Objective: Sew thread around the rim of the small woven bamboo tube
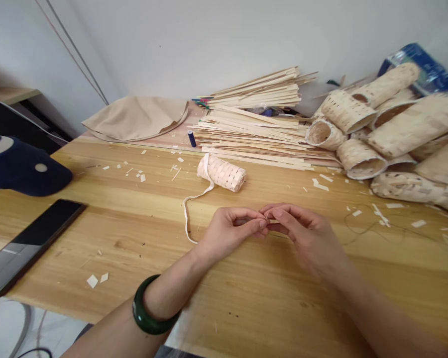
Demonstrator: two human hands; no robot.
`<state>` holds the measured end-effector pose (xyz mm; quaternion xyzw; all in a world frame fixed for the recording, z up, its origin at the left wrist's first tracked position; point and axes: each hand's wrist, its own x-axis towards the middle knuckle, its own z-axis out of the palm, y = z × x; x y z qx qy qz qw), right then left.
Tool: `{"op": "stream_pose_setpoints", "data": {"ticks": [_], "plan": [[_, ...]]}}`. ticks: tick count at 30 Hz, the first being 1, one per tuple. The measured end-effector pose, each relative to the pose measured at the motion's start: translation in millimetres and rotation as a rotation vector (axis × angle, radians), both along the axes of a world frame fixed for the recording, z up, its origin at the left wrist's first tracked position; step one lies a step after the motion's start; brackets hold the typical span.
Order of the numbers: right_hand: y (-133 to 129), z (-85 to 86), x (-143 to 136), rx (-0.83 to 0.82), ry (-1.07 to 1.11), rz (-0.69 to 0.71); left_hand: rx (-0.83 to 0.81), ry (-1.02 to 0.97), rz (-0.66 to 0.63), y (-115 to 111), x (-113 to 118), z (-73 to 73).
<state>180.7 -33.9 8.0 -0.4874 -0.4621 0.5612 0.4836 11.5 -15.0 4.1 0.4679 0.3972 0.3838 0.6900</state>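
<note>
The left hand point(257, 226) and right hand point(275, 217) are meeting over the wooden table point(261, 308), thumbs and fingertips pressing nearly closed in small pinches. Something very fine is showing between them, too small to identify. A green bangle point(141, 311) is circling the left wrist, at eight o'clock from the fingertips.

At three o'clock, a thin dark thread point(362, 231) is lying in loose loops beyond the right hand, among pale offcuts point(394, 205). At nine o'clock, a dark phone point(41, 236) is resting flat near the table's edge.

At eleven o'clock, just past the hands, a small woven tube point(226, 174) is lying on its side, a white cord point(186, 211) wrapping one end and trailing towards the left forearm. A navy cap point(41, 174) is sitting between nine and ten.

Farther off, a blue spool point(191, 139) is standing near eleven, and folded beige cloth point(134, 119) is spreading at ten. Bundled wooden strips point(254, 132) are lying at twelve, and larger woven tubes point(403, 124) are piling up at two, a blue packet point(425, 69) resting behind them.
</note>
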Motion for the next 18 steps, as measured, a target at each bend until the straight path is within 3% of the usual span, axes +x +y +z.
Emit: {"op": "stream_pose_setpoints", "data": {"ticks": [11, 18], "plan": [[0.6, 1.3, -0.9, -0.029, -0.028, -0.023, -0.008, 0.011, -0.002, 0.7, -0.2, -0.2], [1.1, 2.6, 0.7, 0.024, -0.159, -0.036, -0.014, 0.002, 0.001, 1.3, -0.8, -2.6]]}}
